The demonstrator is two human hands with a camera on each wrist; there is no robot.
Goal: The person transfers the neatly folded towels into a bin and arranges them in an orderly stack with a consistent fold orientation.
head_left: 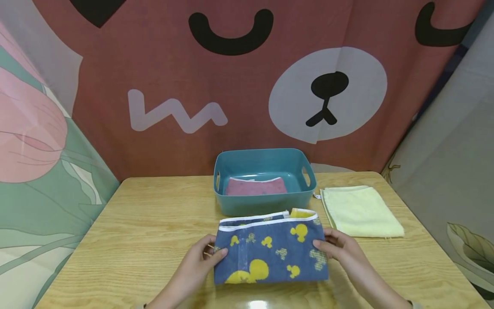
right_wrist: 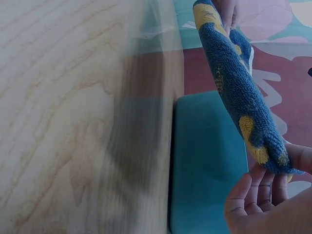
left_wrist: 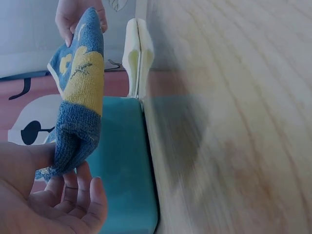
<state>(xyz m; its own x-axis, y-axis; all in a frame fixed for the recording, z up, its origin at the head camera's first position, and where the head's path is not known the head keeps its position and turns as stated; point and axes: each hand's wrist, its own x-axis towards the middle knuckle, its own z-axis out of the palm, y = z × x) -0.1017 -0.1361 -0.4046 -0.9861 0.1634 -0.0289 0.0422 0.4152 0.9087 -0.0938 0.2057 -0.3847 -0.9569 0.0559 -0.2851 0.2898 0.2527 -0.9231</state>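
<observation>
A folded blue towel (head_left: 270,249) with yellow mouse-head shapes and white edging is held up above the table, in front of the basket. My left hand (head_left: 200,259) pinches its left side, thumb on the near face. At the opposite side my right hand (head_left: 345,249) pinches it the same way. Both wrist views show the towel's folded underside, raised off the wood. Inside the teal basket (head_left: 266,204) lies a folded pink cloth (head_left: 254,187), partly hidden by the front wall.
To the right of the basket, a folded pale yellow towel (head_left: 360,212) lies on the wooden table (head_left: 154,223). A printed curtain (head_left: 173,150) with a bear face hangs right behind the table. More patterned cloth hangs at both sides.
</observation>
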